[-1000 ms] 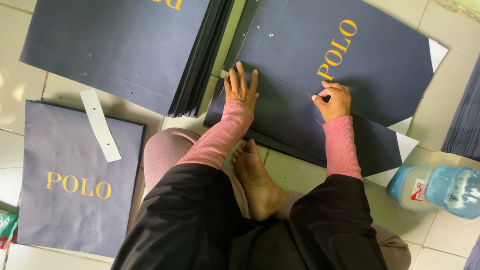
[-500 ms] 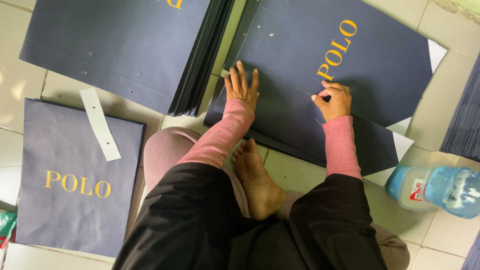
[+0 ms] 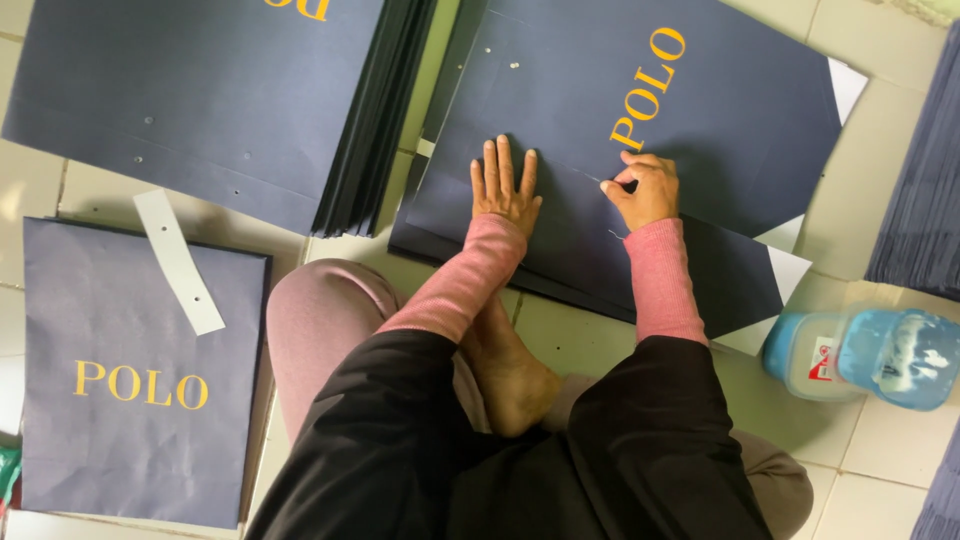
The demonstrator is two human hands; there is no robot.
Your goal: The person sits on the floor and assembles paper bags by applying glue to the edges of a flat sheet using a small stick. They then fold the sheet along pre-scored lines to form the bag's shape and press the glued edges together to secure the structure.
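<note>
Both hands down on the navy sheet, person sitting cross-legged on the tile floor.

Left hand (image 3: pixel 505 185) lies flat with fingers spread, pressing the sheet (image 3: pixel 640 130), not gripping anything. Right hand (image 3: pixel 645 188) is curled up, fingertips pinched at a fold line on the same sheet, though I can't tell if it holds something small. The sheet is dark blue with gold lettering just above the right hand, white underside peeking out at its right corners. Left of the sheet sits a stack (image 3: pixel 210 90) of the same navy sheets. Further down-left of it, a finished navy bag (image 3: pixel 140 370) with gold lettering, a white strip (image 3: pixel 178 262) across its top edge. Right and below the sheet, a blue-capped bottle (image 3: pixel 865 355) lies on its side.
</note>
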